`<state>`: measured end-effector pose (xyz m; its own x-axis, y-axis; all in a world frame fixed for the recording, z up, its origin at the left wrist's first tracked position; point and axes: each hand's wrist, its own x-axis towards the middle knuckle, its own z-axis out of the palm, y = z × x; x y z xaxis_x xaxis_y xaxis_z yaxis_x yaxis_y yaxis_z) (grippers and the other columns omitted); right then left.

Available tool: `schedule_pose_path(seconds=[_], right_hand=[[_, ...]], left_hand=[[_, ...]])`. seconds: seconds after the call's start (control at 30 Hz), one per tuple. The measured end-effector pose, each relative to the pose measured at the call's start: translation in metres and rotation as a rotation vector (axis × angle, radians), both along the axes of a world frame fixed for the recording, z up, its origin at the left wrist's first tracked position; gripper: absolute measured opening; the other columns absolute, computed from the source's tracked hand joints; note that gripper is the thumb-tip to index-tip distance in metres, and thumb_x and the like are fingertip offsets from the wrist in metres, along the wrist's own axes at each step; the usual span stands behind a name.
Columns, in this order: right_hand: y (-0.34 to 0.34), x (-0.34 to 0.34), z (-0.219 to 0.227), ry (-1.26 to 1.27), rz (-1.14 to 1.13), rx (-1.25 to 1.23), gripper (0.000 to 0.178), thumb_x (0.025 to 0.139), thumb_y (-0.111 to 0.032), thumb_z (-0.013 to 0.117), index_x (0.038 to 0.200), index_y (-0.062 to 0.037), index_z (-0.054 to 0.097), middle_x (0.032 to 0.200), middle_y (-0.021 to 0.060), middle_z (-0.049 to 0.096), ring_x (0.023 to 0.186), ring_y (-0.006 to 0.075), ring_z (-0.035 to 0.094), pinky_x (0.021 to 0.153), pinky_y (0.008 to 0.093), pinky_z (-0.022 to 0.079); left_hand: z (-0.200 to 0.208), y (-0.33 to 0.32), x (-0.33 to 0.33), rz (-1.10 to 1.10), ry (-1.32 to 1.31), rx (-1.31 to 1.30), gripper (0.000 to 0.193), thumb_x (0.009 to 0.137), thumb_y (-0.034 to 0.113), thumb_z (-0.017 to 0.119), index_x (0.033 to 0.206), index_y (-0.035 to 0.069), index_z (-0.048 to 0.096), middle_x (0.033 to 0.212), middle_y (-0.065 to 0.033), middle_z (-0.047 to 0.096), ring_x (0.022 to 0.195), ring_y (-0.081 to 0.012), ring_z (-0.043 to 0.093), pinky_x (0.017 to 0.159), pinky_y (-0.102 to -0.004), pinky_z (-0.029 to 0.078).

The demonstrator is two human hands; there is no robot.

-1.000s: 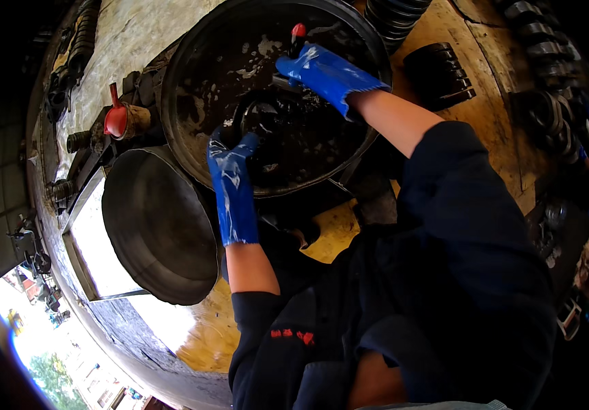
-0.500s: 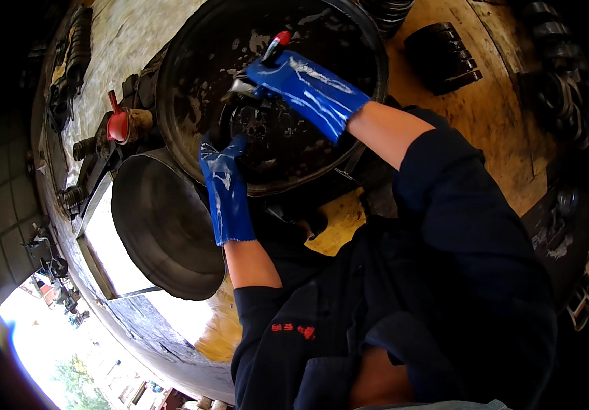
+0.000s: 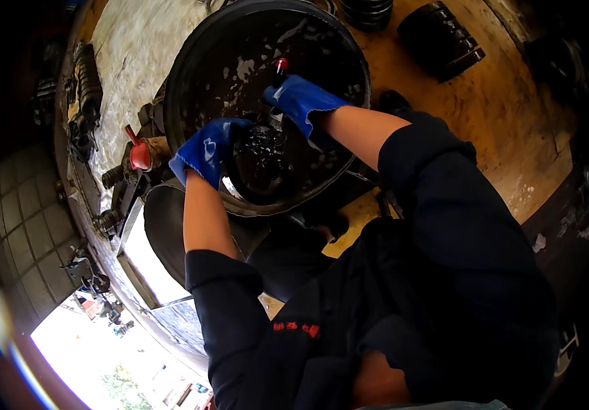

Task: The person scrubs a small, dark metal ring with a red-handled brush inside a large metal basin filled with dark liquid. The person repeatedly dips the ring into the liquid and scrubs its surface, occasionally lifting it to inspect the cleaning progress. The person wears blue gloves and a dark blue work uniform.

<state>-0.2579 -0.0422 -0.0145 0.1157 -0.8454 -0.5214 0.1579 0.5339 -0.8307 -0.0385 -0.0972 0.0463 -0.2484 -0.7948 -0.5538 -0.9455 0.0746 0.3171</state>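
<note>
A wide round black basin (image 3: pixel 361 75) with dark wet liquid and pale foam patches lies in front of me. Low in it sits a round dark wet metal part (image 3: pixel 263 160), its exact kind hard to make out. My left hand (image 3: pixel 209 145), in a blue rubber glove, is closed on the part's upper left edge; the fingertips are partly hidden. My right hand (image 3: pixel 301 102), also blue-gloved, grips a red-tipped tool (image 3: pixel 281 65) with a dark handle. A shiny metal piece of this tool shows below the fist, over the part; its working end is unclear.
A dark round pan (image 3: pixel 164 229) stands at the basin's lower left. Beside it is a red ladle-like scoop (image 3: pixel 140 154). Stacked black ring-shaped parts (image 3: pixel 438 41) sit at the upper right on the brown surface, and ribbed parts (image 3: pixel 88 82) lie at the far left.
My left hand has moved up and left round the part, its wrist now bent. My right hand has shifted lower and slightly right with the tool. The whole view has shifted a little.
</note>
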Motion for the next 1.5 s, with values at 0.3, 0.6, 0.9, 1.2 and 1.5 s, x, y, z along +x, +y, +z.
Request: schedule_pose_path(seconds=[0.3, 0.6, 0.9, 1.2, 1.5], right_hand=[[-0.032, -0.034, -0.056, 0.334, 0.063, -0.213, 0.031, 0.094, -0.031, 0.065, 0.098, -0.0017, 0.072, 0.081, 0.0139, 0.068, 0.075, 0.0238, 0.063, 0.075, 0.0371, 0.05], [-0.017, 0.015, 0.037, 0.083, 0.303, -0.399, 0.032, 0.097, -0.04, 0.067, 0.082, -0.0115, 0.07, 0.071, 0.002, 0.064, 0.069, 0.0141, 0.062, 0.067, 0.0343, 0.051], [-0.031, 0.032, 0.021, 0.279, 0.178, -0.778, 0.037, 0.095, -0.04, 0.067, 0.081, -0.0064, 0.071, 0.065, 0.0094, 0.067, 0.057, 0.0215, 0.062, 0.056, 0.039, 0.049], [-0.063, 0.006, -0.052, 0.633, 0.17, -0.352, 0.02, 0.095, -0.023, 0.064, 0.099, -0.0058, 0.074, 0.087, 0.0135, 0.072, 0.079, 0.0285, 0.069, 0.073, 0.0378, 0.053], [-0.029, 0.004, -0.057, 0.277, 0.104, -0.029, 0.03, 0.09, -0.029, 0.066, 0.099, -0.0011, 0.073, 0.086, 0.0183, 0.073, 0.079, 0.0293, 0.072, 0.07, 0.0406, 0.054]], left_hand=[[0.005, 0.062, -0.022, 0.643, 0.365, 0.199, 0.046, 0.09, 0.008, 0.076, 0.132, -0.007, 0.063, 0.111, -0.0172, 0.074, 0.095, -0.0261, 0.074, 0.081, -0.0337, 0.061], [-0.064, 0.153, 0.013, 0.936, 1.118, -0.076, 0.05, 0.085, -0.01, 0.075, 0.132, 0.0, 0.063, 0.118, -0.0117, 0.071, 0.099, -0.0233, 0.071, 0.085, -0.0357, 0.063], [-0.063, 0.15, 0.006, 0.914, 1.056, -0.046, 0.044, 0.083, -0.006, 0.078, 0.125, 0.003, 0.068, 0.104, -0.0061, 0.073, 0.088, -0.02, 0.071, 0.08, -0.0322, 0.06], [-0.062, 0.147, -0.001, 1.112, 1.048, -0.044, 0.052, 0.079, -0.014, 0.077, 0.128, 0.0, 0.066, 0.109, -0.0127, 0.074, 0.092, -0.0216, 0.073, 0.08, -0.0318, 0.062], [-0.065, 0.129, 0.025, 1.115, 1.076, 0.046, 0.04, 0.084, -0.005, 0.075, 0.123, -0.001, 0.066, 0.105, -0.0132, 0.073, 0.086, -0.0244, 0.071, 0.071, -0.0361, 0.059]])
